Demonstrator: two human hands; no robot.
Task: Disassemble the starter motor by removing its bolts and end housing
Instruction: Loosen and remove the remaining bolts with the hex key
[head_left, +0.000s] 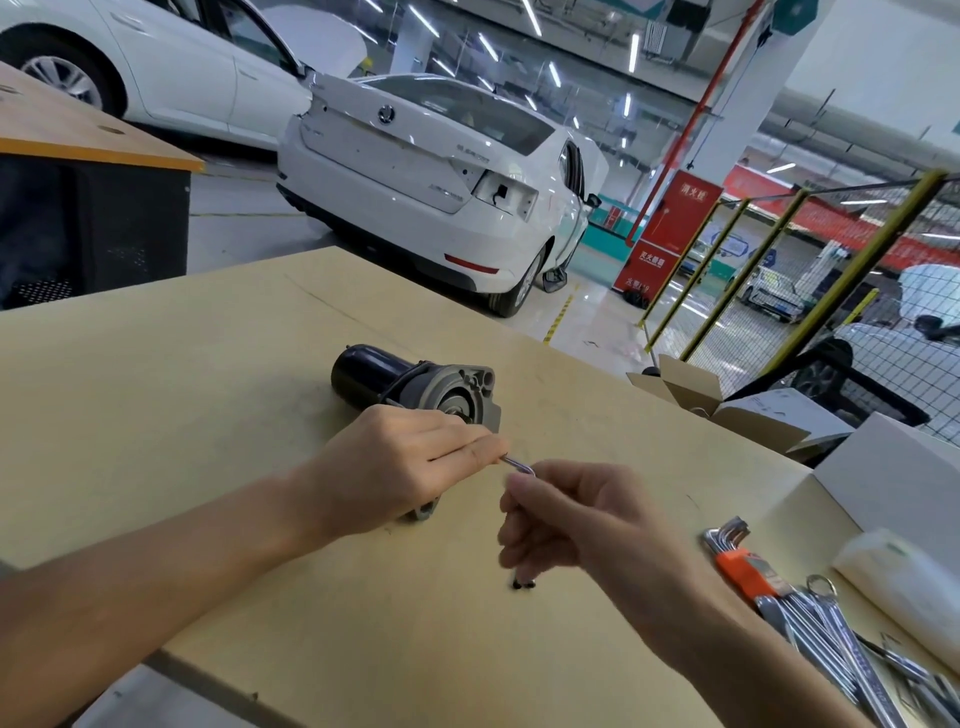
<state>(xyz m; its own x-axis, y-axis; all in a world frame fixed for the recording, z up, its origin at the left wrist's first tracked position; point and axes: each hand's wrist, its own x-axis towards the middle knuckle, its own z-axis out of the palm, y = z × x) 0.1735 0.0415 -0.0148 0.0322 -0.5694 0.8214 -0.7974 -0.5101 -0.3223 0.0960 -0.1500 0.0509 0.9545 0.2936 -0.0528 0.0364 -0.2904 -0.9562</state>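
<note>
Just beyond both hands (395, 467), starter motor (415, 387)

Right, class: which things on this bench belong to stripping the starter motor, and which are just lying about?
In use:
starter motor
hex key, pinched between left hand and right hand
small black bolts on the bench

Lying about:
hex key set
spanners
white roll
cardboard boxes

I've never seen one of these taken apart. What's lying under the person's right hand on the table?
Small dark bits, perhaps removed bolts, lie on the table just below the right hand. The hand hides anything else beneath it. It holds a thin metal key with the left hand.
</note>
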